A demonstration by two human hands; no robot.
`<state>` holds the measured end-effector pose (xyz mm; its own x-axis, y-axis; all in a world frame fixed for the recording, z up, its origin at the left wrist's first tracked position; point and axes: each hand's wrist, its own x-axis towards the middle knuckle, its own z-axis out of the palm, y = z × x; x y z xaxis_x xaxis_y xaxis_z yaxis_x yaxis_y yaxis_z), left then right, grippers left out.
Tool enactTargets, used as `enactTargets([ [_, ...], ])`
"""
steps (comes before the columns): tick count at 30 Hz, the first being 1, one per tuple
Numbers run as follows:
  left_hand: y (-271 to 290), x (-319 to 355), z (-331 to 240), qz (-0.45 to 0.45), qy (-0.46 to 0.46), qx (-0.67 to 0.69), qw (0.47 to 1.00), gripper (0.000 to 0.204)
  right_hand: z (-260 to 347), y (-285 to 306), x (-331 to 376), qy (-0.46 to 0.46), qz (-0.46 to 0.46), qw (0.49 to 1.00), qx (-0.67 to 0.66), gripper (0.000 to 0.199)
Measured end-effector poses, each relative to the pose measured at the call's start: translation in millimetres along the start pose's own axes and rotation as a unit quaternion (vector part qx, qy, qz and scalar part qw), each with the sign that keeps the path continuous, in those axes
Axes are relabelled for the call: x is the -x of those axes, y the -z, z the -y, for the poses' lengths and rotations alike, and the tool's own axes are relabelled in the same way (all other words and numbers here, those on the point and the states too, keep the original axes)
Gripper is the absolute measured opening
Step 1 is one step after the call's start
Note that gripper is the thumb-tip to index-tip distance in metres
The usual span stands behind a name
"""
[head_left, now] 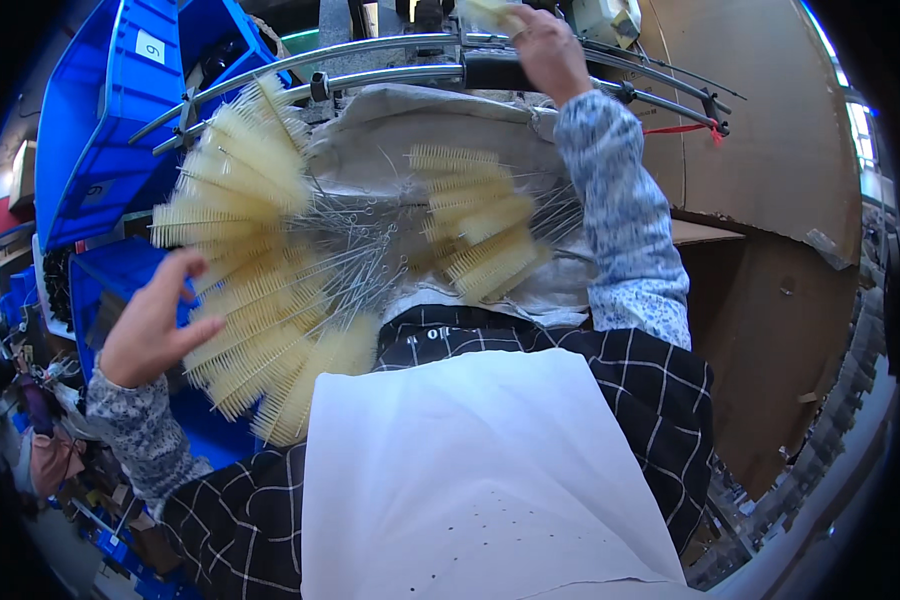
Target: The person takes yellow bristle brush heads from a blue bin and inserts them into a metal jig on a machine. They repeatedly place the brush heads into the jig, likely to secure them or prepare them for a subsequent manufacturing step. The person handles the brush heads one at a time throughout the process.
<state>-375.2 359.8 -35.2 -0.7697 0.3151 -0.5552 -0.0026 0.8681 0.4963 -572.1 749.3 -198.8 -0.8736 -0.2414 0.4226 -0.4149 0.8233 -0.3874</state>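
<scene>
Many cream-yellow bottle brushes point(240, 280) with thin twisted-wire handles lie fanned in a big pile on the left side of the lap. My left hand point(155, 325) is beside the pile's outer edge, fingers apart and holding nothing. A smaller group of the same brushes point(480, 225) rests on a greyish cloth point(360, 135) to the right, wires pointing right. At the top, beyond the metal rails, my right hand point(550, 55) is closed on a pale yellow bottle brush point(487, 12), partly cut off by the picture's upper edge.
Two curved metal rails point(390, 75) cross in front of me, with a red ribbon point(685, 128) tied near their right end. Blue plastic bins point(110, 120) stand at the left. Large brown cardboard point(760, 120) fills the right side. Machine parts show behind the rails.
</scene>
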Motion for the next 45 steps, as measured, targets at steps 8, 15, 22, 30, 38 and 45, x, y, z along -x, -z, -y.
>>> enactTargets([
  [8,-19.3,8.2,4.8,0.1,0.041,0.097,0.989,0.042,-9.3,-15.4,-22.9,-0.02,0.033,0.983,0.18,0.018],
  [15,-15.0,17.5,8.5,-0.085,-0.013,0.155,0.984,0.029,-25.0,-26.2,-29.6,0.048,0.052,0.989,0.131,0.02],
  [22,-3.5,35.4,11.5,-0.236,-0.116,0.225,0.938,0.027,-11.6,-16.8,-32.8,-0.049,0.053,0.997,0.008,0.02],
  [30,-5.0,29.1,7.6,-0.245,-0.137,0.195,0.94,0.029,-4.4,-12.0,-38.6,-0.01,0.078,0.985,0.156,0.023],
  [38,0.8,27.2,-0.9,-0.235,-0.162,0.185,0.94,0.029,-35.5,-27.2,-38.3,0.003,0.072,0.978,0.197,0.043],
  [45,-0.4,35.4,10.9,-0.272,-0.149,0.182,0.933,0.03,-48.8,3.5,-6.2,-0.085,-0.031,0.965,0.247,0.036],
])
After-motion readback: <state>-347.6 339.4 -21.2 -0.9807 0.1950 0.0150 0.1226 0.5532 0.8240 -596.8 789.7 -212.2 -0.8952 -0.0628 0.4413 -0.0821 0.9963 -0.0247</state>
